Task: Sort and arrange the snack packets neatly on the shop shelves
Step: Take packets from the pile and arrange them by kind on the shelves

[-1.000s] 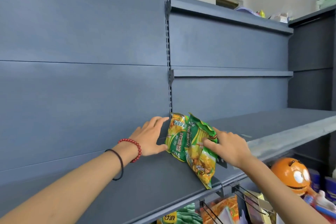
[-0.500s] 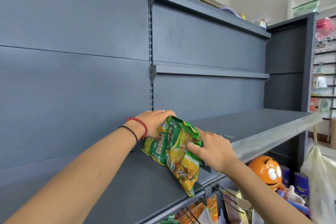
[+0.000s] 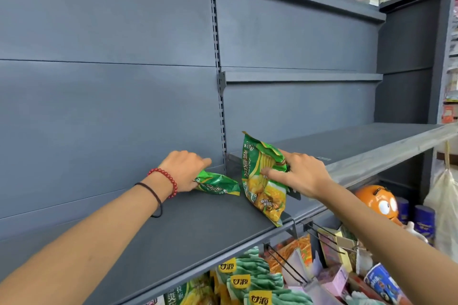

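Head view: upright packet [image 3: 266,197] in right hand [image 3: 302,176]

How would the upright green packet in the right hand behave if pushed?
Probably floppy: the upright packet is creased where the right hand pinches it. Likely light, since a few fingers steady it. It may tip or slide off, standing on edge with its lower corner at the front of the shelf.

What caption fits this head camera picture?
Left hand grips the lying packet; right hand props the standing packet on the grey shelf.
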